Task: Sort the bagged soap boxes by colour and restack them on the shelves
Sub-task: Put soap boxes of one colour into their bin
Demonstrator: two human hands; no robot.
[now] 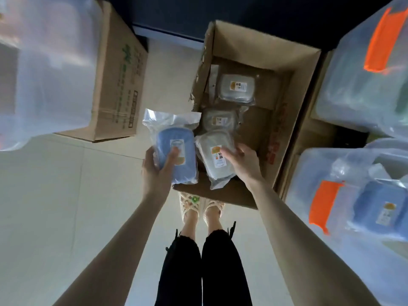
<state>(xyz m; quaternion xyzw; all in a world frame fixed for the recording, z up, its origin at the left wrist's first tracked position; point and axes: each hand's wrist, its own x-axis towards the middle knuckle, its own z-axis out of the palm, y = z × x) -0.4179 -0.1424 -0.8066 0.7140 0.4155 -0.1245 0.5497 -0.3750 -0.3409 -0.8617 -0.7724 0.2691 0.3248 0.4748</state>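
The left hand (159, 167) grips a blue bagged soap box (178, 151) just left of the open carton (295, 102), while the right hand (241, 162) curls round a white bagged soap box (215, 160) at its near end; both probably light, stiff inside slippery film, best held across the box's sides.

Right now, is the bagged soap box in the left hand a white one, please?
No: the left hand grips the blue soap box, while the right hand holds the white soap box.

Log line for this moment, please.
left hand: holds blue bagged box | right hand: grips white bagged box at open carton | inside: two pale boxes
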